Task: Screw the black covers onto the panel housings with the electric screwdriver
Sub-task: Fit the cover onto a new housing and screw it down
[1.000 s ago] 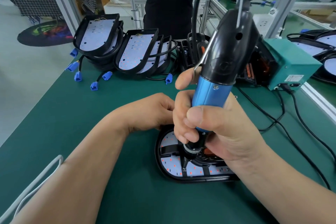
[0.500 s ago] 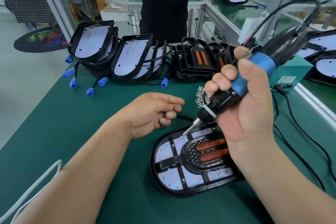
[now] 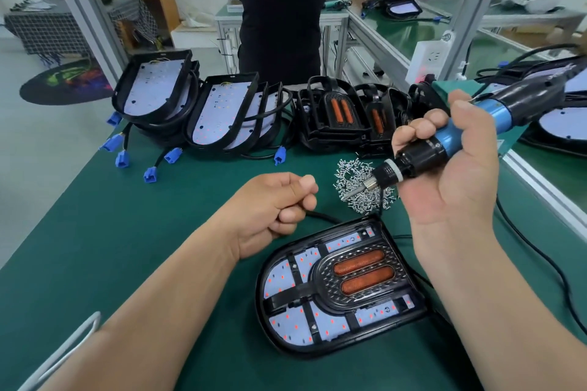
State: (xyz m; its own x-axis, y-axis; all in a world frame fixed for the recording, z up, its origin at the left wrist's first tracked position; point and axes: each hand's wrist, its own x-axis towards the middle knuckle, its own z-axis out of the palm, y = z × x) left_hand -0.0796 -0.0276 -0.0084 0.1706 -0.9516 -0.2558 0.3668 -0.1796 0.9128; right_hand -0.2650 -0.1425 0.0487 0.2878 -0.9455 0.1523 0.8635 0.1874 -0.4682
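A black panel housing (image 3: 261,292) lies flat on the green mat in front of me. A black cover (image 3: 320,274) with two orange coils sits in it over the white LED board. My right hand (image 3: 457,181) grips the blue-and-black electric screwdriver (image 3: 444,140), held slanted above the mat. Its bit (image 3: 351,194) points down-left into a pile of small silver screws (image 3: 365,174) just behind the housing. My left hand (image 3: 273,203) hovers left of the pile with its fingers curled into a loose fist; nothing shows in it.
Open housings with white boards and blue connectors (image 3: 219,117) lean in a row at the back left, with spare black covers (image 3: 336,114) beside them. A green power box (image 3: 460,86) sits behind my right hand. Black cables (image 3: 540,263) trail right. A person (image 3: 279,25) stands behind the bench.
My right hand lifted the screwdriver off the cover, tilted it and carried its bit back to the screw pile. My left hand came off the housing and drew back to the left.
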